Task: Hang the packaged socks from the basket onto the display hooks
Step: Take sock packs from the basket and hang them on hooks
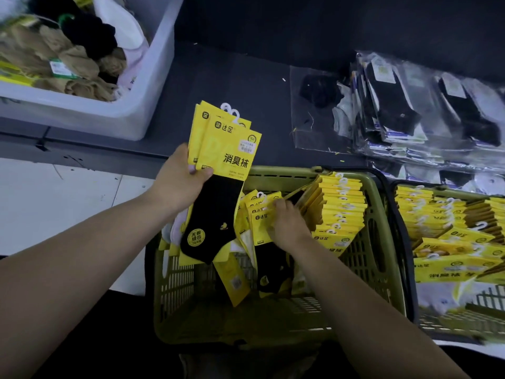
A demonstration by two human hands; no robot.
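My left hand (180, 184) grips a small stack of sock packs (226, 149), yellow cards with black socks and white hooks, held above the green basket (382, 242). My right hand (287, 224) reaches down into the basket, its fingers closed on the yellow card of another sock pack (262, 222). More yellow packs stand in a row (338, 209) at the basket's far right side, and a few lie loose on its floor. No display hooks are in view.
A second basket (453, 242) full of yellow sock packs sits to the right. A white bin (136, 110) of loose beige and black socks stands at the back left. Clear-bagged dark socks (426, 116) are piled on the dark shelf at the back right.
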